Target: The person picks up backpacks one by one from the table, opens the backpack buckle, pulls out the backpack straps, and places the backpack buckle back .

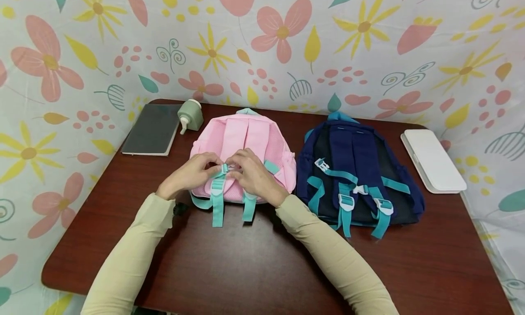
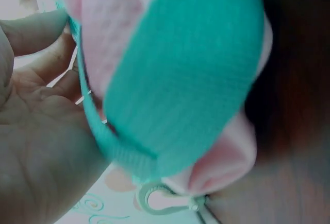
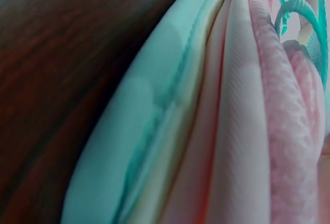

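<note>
A pink backpack (image 1: 258, 135) lies on the table with its shoulder straps facing up. Over its lower half, my left hand (image 1: 193, 171) pinches a teal chest-strap buckle (image 1: 224, 168) between thumb and fingers. Close against it, my right hand (image 1: 255, 174) pinches the buckle's other side; its fingertips partly hide the join, so I cannot tell whether the halves are fastened. Teal webbing (image 1: 218, 210) hangs below the hands over the bag's bottom edge. In the left wrist view a wide teal strap (image 2: 191, 69) crosses beside the palm. The right wrist view shows the bag's layered side (image 3: 242, 110).
Right of the pink bag lies a navy backpack (image 1: 340, 139) with teal straps and white buckles. A white case (image 1: 434, 160) is at the far right. A dark notebook (image 1: 151, 129) and a green pump bottle (image 1: 192, 114) are at the back left of the brown table (image 1: 254, 260).
</note>
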Available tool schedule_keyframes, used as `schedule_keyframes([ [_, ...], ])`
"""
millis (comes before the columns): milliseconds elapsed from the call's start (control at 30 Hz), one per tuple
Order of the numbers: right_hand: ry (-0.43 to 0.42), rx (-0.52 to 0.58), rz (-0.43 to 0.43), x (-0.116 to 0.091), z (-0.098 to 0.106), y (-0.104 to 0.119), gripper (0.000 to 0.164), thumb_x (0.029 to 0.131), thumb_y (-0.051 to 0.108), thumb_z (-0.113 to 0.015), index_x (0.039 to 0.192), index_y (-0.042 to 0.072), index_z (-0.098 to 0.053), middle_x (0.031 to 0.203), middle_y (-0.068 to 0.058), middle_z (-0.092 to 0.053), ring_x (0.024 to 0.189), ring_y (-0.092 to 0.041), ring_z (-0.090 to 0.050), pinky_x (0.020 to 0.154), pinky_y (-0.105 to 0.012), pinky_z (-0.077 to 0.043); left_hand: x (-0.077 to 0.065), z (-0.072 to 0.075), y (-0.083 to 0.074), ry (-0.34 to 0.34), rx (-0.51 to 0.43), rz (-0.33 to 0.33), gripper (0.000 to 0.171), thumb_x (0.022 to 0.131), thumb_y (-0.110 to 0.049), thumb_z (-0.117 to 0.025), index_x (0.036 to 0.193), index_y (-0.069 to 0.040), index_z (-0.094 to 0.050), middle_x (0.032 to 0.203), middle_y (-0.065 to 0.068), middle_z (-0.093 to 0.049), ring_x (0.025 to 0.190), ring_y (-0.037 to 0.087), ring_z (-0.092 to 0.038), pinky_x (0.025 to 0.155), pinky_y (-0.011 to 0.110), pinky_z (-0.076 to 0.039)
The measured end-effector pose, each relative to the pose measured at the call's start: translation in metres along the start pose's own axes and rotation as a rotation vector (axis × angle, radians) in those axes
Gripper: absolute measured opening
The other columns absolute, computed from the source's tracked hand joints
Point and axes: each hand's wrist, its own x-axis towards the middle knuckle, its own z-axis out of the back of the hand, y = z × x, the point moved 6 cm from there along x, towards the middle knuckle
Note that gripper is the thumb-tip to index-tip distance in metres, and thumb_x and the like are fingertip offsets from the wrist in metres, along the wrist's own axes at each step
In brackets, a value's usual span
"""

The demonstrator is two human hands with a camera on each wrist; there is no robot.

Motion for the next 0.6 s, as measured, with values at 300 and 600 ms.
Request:
schedule_keyframes([
  [300, -0.003, 0.01, -0.004, -0.0009, 0.0015, -0.0004, 0.027, 0.099, 0.01, -0.08, 0.123, 0.001, -0.078, 0.118, -0.013, -0.075, 0.115, -0.029, -0.063, 0.1, -0.042, -0.056, 0.0041, -0.0008, -0.0014, 0.003, 0.003, -0.017, 0.013, 0.105, -0.003, -0.064, 0.107, 0.001, -0.076, 0.102, 0.015, -0.074, 0.092, 0.024, -0.062, 0.086, 0.037, -0.05],
  [600, -0.002, 0.019, -0.018, -0.0013, 0.004, -0.0012, 0.028, 0.099, 0.011, -0.079, 0.125, 0.001, -0.078, 0.119, -0.012, -0.075, 0.113, -0.027, -0.062, 0.098, -0.042, -0.057, -0.0007, 0.0032, 0.0008, 0.004, 0.017, 0.001, 0.015, 0.105, -0.005, -0.065, 0.111, 0.004, -0.077, 0.111, 0.019, -0.078, 0.109, 0.033, -0.07, 0.101, 0.05, -0.055],
])
